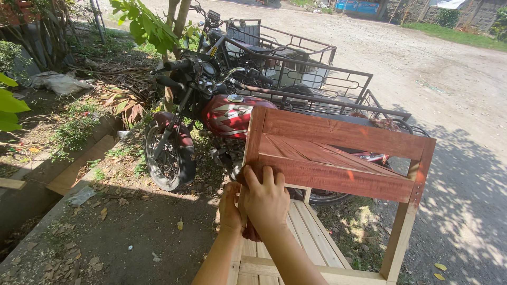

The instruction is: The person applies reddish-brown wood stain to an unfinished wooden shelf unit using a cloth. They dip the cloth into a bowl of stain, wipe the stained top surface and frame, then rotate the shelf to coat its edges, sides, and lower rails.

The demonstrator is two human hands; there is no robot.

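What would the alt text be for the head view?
Two bare hands press a dark red cloth against the left post of a wooden bench, the right hand on top and the left hand beside it. The backrest is stained reddish and the seat slats are pale. Behind it a red motorcycle with a metal sidecar frame stands by a dirt road.
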